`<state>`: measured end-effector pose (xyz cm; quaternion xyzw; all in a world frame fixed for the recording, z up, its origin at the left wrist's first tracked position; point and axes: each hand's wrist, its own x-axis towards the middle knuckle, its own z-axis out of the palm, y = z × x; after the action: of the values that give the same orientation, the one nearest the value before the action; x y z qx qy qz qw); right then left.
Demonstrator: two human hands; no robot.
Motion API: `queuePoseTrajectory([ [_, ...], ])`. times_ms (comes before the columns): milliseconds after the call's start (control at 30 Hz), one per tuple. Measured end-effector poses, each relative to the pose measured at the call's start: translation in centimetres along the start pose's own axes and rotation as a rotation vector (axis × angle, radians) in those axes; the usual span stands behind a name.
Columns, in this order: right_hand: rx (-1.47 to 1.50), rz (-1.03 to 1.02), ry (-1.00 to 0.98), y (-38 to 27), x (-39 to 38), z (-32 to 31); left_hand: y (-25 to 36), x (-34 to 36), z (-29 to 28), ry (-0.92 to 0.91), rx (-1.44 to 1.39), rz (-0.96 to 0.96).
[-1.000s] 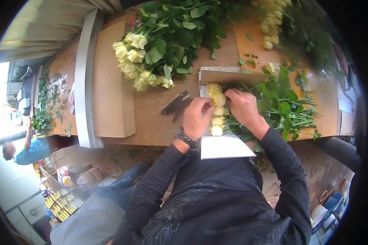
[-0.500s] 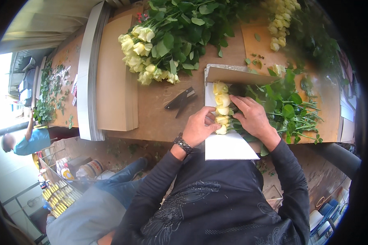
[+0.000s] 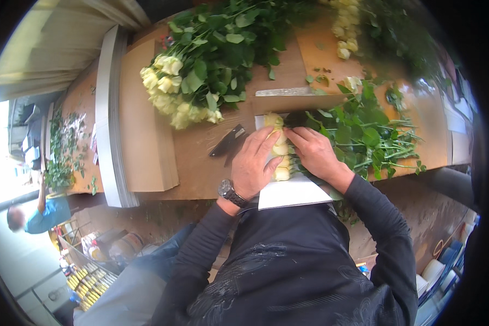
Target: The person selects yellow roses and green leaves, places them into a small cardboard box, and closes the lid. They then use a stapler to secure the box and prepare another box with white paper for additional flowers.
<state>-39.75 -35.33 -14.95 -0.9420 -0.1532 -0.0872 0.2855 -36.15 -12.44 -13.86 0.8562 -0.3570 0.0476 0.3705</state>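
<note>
A: What's the largest thing on my feed?

B: I'd say the brown table (image 3: 198, 182); leaves hide much of its far side from me.

A: And on it?

B: The big rose bunch (image 3: 220, 62), its foliage cut off by the top edge. I see leafy stems (image 3: 383, 144) over on the right, with dark foliage beyond them too blurred for me to sort out. Nearer me, the white sheet (image 3: 294, 194) has its middle covered by hands and blooms.

A: How do the hands sit?

B: I have the left hand (image 3: 251, 164) coming in from below, back up, fingers stretched over the upper blooms and thumb spread away. The right hand (image 3: 316, 155) angles in opposite, fingers bent, tips beside the flower heads. I can't tell if either is pinching anything; the fingertips are partly masked.

A: Where are the blooms?

B: A row of pale yellow roses (image 3: 281, 150) lies on the sheet between both hands, its upper heads partly hidden by the left fingers.

A: Anything smaller?

B: A black tool (image 3: 227, 141) left of the hands, of a kind I can't settle, and a dark wristwatch (image 3: 229, 192), dial unreadable.
</note>
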Motion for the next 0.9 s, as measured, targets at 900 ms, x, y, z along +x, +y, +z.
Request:
queuePoseTrajectory([
  [900, -0.43, 0.35, -0.24, 16.6, -2.9, -11.7, -0.1, 2.0, 2.4, -0.392, 0.039, 0.044],
])
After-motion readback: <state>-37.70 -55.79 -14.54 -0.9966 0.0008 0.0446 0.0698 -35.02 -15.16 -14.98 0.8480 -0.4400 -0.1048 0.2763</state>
